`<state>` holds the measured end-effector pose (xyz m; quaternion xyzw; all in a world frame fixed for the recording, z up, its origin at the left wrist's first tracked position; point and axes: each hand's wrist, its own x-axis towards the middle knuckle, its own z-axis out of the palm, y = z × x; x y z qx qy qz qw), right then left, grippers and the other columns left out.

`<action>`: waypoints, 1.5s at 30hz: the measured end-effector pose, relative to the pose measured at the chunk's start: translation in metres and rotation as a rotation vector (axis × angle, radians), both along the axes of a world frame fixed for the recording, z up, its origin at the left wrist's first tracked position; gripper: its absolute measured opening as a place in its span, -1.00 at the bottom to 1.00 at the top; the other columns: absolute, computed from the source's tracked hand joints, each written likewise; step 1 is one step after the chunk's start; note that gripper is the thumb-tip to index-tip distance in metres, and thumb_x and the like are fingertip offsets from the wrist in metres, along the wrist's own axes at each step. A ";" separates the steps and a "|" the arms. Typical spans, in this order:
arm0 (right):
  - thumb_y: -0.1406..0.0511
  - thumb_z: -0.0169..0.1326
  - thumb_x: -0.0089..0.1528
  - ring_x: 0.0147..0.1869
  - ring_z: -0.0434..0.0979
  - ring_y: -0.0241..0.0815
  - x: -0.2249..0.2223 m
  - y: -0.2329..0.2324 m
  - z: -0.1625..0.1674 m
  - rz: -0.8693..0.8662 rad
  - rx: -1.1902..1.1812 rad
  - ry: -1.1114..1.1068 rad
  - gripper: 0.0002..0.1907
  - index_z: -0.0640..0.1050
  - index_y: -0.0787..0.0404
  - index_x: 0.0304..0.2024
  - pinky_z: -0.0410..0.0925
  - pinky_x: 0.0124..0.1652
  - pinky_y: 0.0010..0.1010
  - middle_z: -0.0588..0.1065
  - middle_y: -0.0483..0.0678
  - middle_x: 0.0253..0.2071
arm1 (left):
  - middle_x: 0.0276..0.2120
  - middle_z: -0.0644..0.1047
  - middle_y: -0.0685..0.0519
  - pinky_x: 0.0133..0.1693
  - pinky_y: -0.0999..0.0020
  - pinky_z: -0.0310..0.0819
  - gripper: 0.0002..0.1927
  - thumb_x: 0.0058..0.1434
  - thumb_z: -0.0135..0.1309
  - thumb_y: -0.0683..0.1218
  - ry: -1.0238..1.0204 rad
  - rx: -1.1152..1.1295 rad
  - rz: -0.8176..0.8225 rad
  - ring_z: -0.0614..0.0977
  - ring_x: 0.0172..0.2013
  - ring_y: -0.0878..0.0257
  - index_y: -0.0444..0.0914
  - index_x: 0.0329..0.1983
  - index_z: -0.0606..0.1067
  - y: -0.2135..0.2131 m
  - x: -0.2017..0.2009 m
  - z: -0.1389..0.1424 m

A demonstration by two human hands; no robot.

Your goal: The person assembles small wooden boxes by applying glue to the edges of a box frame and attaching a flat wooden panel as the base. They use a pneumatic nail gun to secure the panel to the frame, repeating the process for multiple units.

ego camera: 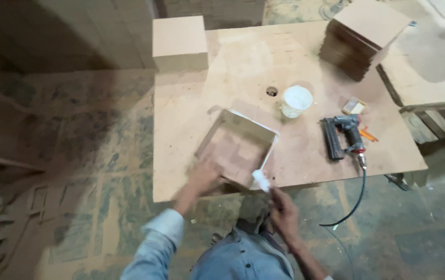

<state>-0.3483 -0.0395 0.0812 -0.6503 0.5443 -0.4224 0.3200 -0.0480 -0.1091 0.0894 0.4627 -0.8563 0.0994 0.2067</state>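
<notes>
The left hand [204, 176], blurred, is laid on the near left wall of an open wooden box [237, 148] at the near edge of a plywood worktable [191, 111]; whether its fingers grip cannot be told. A small white-tipped tool [261, 181], perhaps a brush, is pinched in the closed right hand [283, 210] against the box's near corner. Beyond the box a white cup [296, 100] is seen, and to its right a nail gun [343, 136] with a black hose. A stack of square boards [363, 37] is cut off at the top.
</notes>
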 end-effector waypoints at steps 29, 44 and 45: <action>0.52 0.07 -0.04 -0.07 0.53 0.22 0.003 0.004 -0.023 0.140 -0.245 0.341 -0.35 0.55 0.14 0.14 0.42 -0.11 -0.11 0.53 0.16 -0.11 | 0.05 0.50 0.00 0.30 -0.05 0.13 -0.42 -0.13 0.34 0.18 -0.120 0.401 0.042 0.40 0.23 0.06 -0.20 -0.09 0.57 -0.038 0.036 0.012; 0.37 0.15 0.24 -0.14 0.54 0.10 -0.025 -0.089 0.007 -0.230 -0.143 0.283 -0.53 0.51 0.15 0.23 0.41 -0.17 -0.15 0.48 0.12 -0.14 | -0.30 0.61 0.02 -0.07 0.09 0.34 -0.78 0.16 0.18 -0.02 0.380 -0.104 0.187 0.61 -0.25 0.10 -0.23 -0.22 0.56 -0.009 -0.063 -0.006; 0.37 0.15 0.24 -0.14 0.54 0.10 -0.021 -0.094 0.008 -0.241 -0.146 0.301 -0.52 0.51 0.14 0.24 0.40 -0.17 -0.15 0.48 0.12 -0.14 | -0.30 0.62 0.04 -0.07 0.10 0.33 -0.81 0.17 0.19 -0.03 0.407 -0.076 0.250 0.62 -0.24 0.11 -0.22 -0.22 0.57 -0.002 -0.051 -0.003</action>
